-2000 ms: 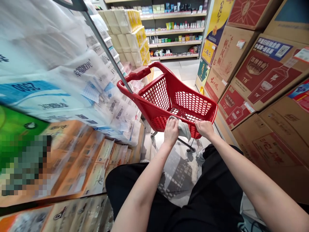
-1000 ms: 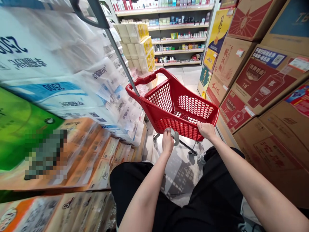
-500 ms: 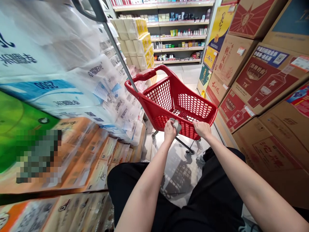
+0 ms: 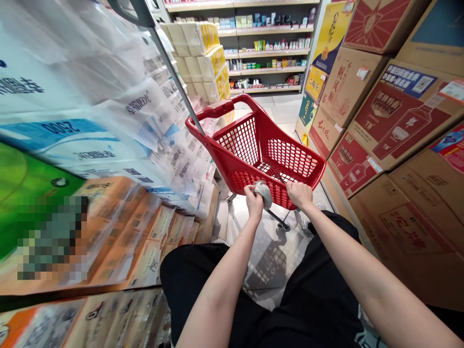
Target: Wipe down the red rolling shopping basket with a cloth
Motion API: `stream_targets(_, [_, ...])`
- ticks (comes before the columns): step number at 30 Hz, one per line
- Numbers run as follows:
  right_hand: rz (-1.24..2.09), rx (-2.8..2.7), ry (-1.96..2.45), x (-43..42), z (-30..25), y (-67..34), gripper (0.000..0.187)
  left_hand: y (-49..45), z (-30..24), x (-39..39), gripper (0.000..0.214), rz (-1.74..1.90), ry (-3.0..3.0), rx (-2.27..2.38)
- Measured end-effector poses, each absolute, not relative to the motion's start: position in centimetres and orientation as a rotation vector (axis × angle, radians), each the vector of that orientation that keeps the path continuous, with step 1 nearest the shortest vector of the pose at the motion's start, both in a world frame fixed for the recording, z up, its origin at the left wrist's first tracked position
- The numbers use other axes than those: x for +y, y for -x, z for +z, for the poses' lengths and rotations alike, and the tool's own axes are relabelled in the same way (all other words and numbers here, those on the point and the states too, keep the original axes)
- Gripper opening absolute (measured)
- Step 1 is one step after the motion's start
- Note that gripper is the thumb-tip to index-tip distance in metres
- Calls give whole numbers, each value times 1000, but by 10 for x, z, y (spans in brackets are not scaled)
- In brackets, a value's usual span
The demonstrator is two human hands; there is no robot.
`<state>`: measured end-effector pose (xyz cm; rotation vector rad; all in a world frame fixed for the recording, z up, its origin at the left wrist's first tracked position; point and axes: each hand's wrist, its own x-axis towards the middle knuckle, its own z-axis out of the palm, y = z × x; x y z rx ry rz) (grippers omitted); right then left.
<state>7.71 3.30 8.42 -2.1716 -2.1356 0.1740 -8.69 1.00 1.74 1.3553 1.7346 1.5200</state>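
Note:
A red plastic shopping cart (image 4: 232, 176) with perforated walls stands in front of me, its basket bare inside where I can see. My left hand (image 4: 255, 200) is closed on a crumpled grey cloth (image 4: 265, 194), held at the outside of the cart's near wall. Whether the cloth presses on the plastic I cannot tell. Farther right, my right hand (image 4: 300, 195) is closed over the top rim of that same wall. A grey metal pole (image 4: 170, 67) rises from the cart's handle side.
Wrapped paper packs (image 4: 123, 145) are stacked close on the left, with orange packs (image 4: 119, 227) nearer me. Cardboard cartons (image 4: 395, 116) line the right. Shelves of small goods (image 4: 268, 48) stand at the back. Tiled floor (image 4: 270, 280) lies under the cart and between my legs.
My left hand has tipped back a little, and more of the cloth shows beside it. My right hand has shifted slightly left on the rim. The cart has hardly moved.

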Motion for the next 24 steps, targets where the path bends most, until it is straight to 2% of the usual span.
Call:
stream_targets(8, [151, -2137, 2114, 26, 84, -59, 67, 85, 27, 15, 22, 1354, -1629, 1859])
stream_targets(18, [225, -1951, 2187, 27, 77, -50, 58, 98, 10, -24, 27, 1336, -1520, 1709])
stream_targets(24, [318, -1940, 2223, 25, 78, -42, 60, 90, 13, -10, 32, 1207, -1642, 1715])
